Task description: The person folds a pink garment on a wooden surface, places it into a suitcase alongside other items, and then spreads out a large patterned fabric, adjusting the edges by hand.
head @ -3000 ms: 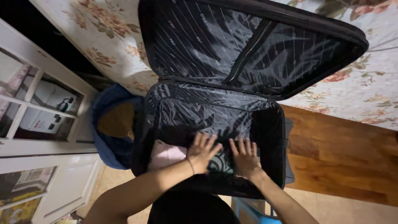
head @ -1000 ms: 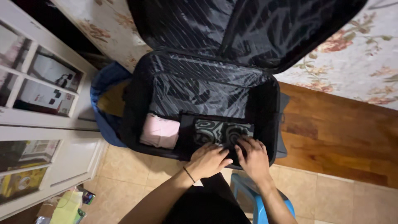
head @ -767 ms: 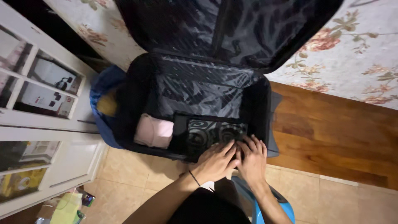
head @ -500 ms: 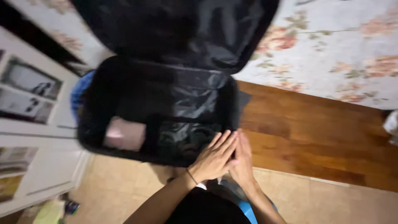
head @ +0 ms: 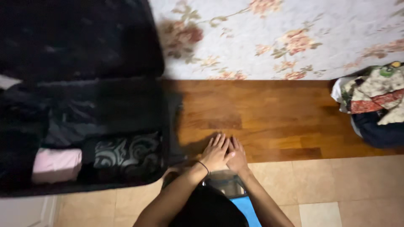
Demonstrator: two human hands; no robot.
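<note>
Beside wooden panel point(head: 261, 113), left hand point(head: 215, 153) overlaps right hand point(head: 238, 156), holding nothing.

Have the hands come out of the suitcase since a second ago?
Yes. The left hand and right hand are now pressed together right of the black suitcase, over the wooden bed frame, no longer on the patterned garment.

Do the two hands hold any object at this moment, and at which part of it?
Nothing is held. The left hand and right hand lie together, fingers stretched flat, in front of the wooden panel.
</note>
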